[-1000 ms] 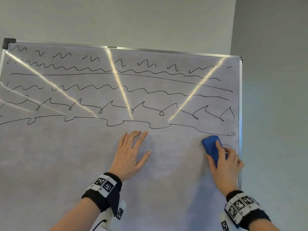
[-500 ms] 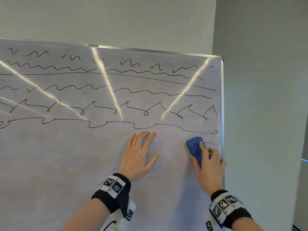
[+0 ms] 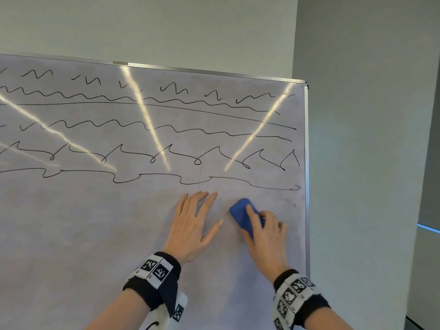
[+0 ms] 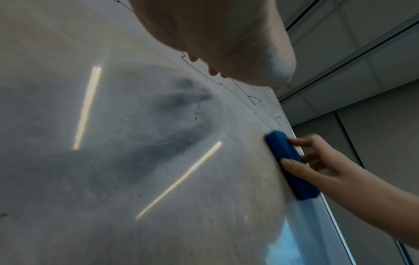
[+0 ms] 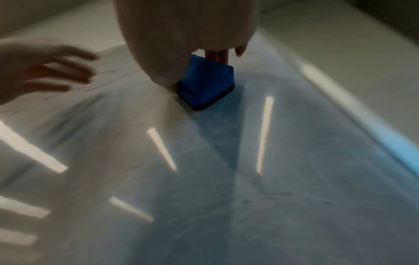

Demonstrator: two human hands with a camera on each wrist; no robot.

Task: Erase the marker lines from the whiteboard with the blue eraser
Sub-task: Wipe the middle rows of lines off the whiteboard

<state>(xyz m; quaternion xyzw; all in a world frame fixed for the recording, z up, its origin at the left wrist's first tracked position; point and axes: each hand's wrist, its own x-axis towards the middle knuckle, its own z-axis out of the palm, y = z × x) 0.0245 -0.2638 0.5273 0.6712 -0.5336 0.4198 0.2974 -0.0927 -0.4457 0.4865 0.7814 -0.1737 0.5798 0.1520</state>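
- Whiteboard (image 3: 71,234) is standing upright against a pale wall, with black marker lines (image 3: 142,153) running in wavy rows across its upper part while its lower part is showing only grey smudging.
- Blue eraser (image 3: 241,216) is lying flat against the board below the lowest line, near the right frame edge.
- Right hand (image 3: 267,239) is gripping the eraser, thumb on one long side and fingers curled over the other.
- Left hand (image 3: 191,228) is resting flat on the board just beside the eraser, fingers straight and slightly spread, holding nothing.
- Bright ceiling-light streaks (image 3: 147,120) are reflecting off the board.
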